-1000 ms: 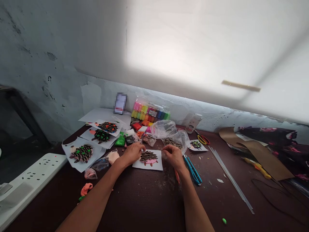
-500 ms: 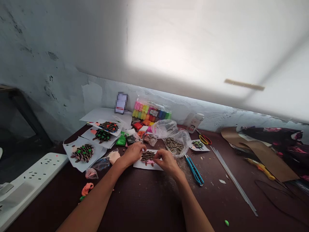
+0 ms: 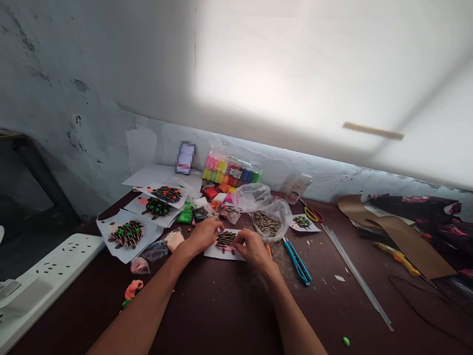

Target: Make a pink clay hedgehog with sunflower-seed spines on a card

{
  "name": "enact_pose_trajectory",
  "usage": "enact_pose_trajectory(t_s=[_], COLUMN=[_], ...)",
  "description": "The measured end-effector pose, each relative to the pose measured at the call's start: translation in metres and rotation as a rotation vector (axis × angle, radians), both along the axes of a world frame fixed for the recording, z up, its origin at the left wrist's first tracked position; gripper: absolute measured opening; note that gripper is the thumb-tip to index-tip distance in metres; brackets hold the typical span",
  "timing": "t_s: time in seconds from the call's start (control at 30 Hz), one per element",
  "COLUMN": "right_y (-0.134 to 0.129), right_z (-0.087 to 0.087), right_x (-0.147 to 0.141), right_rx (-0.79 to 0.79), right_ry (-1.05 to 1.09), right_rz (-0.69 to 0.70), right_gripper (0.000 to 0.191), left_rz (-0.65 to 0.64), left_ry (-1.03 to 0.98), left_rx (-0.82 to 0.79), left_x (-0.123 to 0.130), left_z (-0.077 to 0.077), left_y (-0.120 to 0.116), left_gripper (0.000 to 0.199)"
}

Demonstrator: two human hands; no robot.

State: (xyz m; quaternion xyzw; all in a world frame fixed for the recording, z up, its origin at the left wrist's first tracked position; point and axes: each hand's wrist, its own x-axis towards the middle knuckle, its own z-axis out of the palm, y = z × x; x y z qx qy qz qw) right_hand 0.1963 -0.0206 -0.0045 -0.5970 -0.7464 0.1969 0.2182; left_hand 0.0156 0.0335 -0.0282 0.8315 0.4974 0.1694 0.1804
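Note:
A white card lies on the dark table, bearing a hedgehog shape of striped seeds on pink clay. My left hand rests at the card's upper left edge, fingers bent together; what they hold, if anything, is hidden. Over the card's right side, my right hand has thumb and index finger pinched at the seeds, and whatever is between them is too small to name. Just behind the right hand is an open plastic bag of seeds.
Finished seed hedgehogs on paper lie at the left, near a white power strip. Coloured clay packs stand at the back. A teal cutter, scissors and clear sticks lie to the right.
My right hand has shifted slightly left over the card, and its other fingers now show apart from the pinch. My left hand has stayed in place.

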Motion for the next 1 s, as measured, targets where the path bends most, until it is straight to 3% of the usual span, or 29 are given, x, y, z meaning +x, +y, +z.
enact_pose_trajectory(t_s=[0.63, 0.83, 1.0], right_y=[-0.01, -0.008, -0.006], right_z=[0.01, 0.007, 0.006], right_x=[-0.013, -0.013, -0.01], right_rx=[0.044, 0.043, 0.04], right_ry=[-0.357, -0.343, -0.198], right_rz=[0.022, 0.006, -0.002], right_gripper=[0.016, 0.016, 0.011], left_rz=[0.0, 0.007, 0.0], left_ry=[-0.002, -0.003, -0.003], left_rx=[0.003, 0.002, 0.004], left_x=[0.0, 0.0, 0.0], left_z=[-0.002, -0.003, -0.001], left_y=[0.002, 0.001, 0.001], left_gripper=[0.027, 0.026, 0.027])
